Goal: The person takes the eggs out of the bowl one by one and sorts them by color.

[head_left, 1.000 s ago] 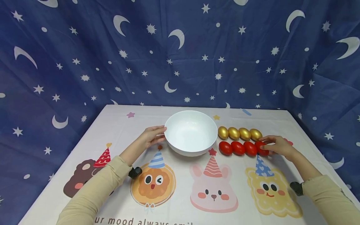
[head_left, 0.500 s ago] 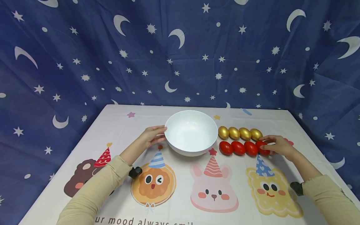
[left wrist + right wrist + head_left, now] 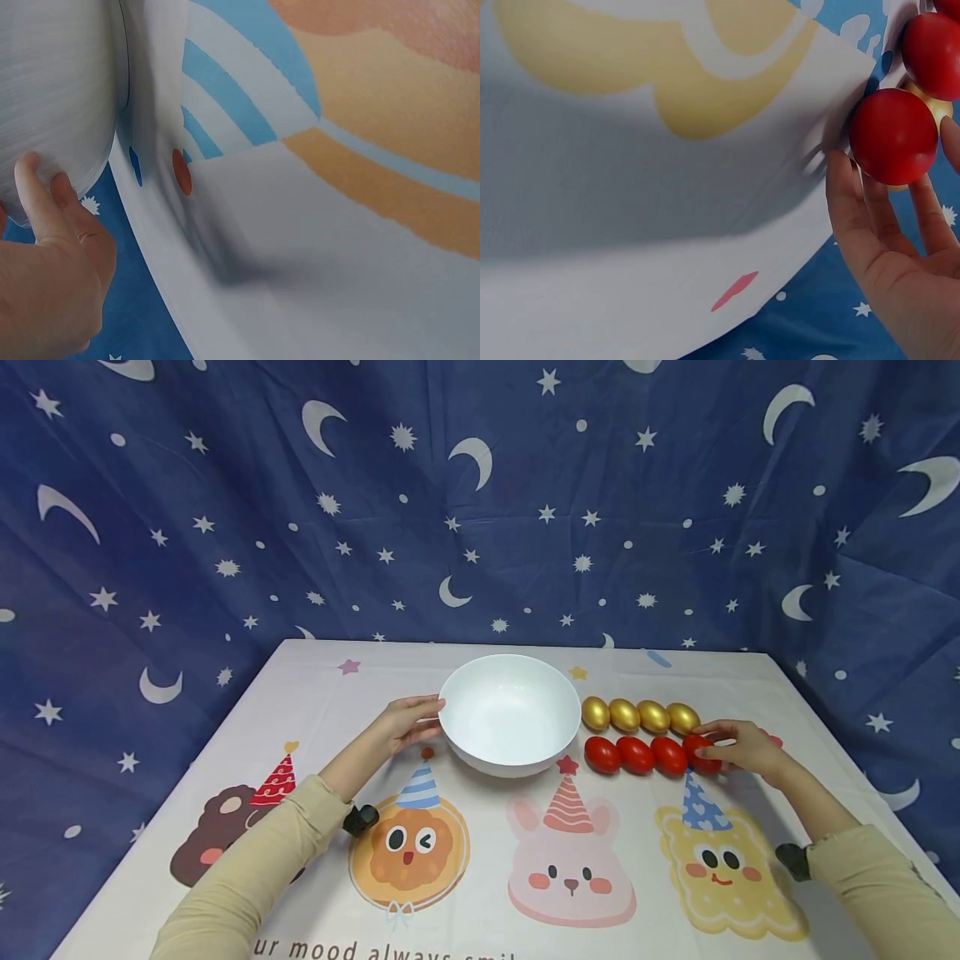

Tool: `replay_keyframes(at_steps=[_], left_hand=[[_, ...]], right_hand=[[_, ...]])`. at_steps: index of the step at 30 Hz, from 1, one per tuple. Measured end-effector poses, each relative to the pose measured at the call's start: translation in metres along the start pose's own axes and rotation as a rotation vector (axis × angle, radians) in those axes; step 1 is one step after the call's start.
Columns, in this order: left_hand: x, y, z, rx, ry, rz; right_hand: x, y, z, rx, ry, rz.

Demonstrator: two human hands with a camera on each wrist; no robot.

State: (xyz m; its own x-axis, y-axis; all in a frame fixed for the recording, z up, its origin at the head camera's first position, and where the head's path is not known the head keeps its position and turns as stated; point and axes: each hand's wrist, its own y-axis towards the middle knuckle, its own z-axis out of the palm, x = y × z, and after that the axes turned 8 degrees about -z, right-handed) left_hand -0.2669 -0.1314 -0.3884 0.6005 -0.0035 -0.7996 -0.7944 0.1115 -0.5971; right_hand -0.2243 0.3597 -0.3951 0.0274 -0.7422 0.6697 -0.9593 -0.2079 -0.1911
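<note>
A white bowl [image 3: 510,714] stands upright on the table. My left hand [image 3: 405,724] rests against its left side, and the left wrist view shows straight fingertips [image 3: 28,161] touching the bowl's outer wall [image 3: 60,82]. To the right of the bowl lies a row of red eggs [image 3: 636,756], with a row of gold eggs [image 3: 624,716] behind it. My right hand [image 3: 738,750] has its fingers and thumb around the rightmost red egg [image 3: 894,136], which sits at the end of its row. In the right wrist view, part of a gold egg shows behind it.
A white tablecloth [image 3: 570,852] printed with cartoon figures covers the table. Behind stands a blue curtain [image 3: 525,568] with moons and stars. The wrist cameras are strapped at the left wrist [image 3: 362,820] and right wrist [image 3: 792,862].
The rightmost red egg has shifted very slightly to the right within my right hand's fingers. The left hand and the bowl have stayed in place.
</note>
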Motion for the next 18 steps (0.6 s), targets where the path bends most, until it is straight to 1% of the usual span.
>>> replay_keyframes(at_steps=[13,18], left_hand=[[0.0006,0.0011,0.0003,-0.017,0.007,-0.006],[0.0034,-0.0005,-0.0012,0.001,-0.002,0.008]], right_hand=[[-0.0040,0.0004,-0.0014,0.002,0.006,0.009],[-0.0046,-0.0006,-0.0016,-0.004,-0.017,0.007]])
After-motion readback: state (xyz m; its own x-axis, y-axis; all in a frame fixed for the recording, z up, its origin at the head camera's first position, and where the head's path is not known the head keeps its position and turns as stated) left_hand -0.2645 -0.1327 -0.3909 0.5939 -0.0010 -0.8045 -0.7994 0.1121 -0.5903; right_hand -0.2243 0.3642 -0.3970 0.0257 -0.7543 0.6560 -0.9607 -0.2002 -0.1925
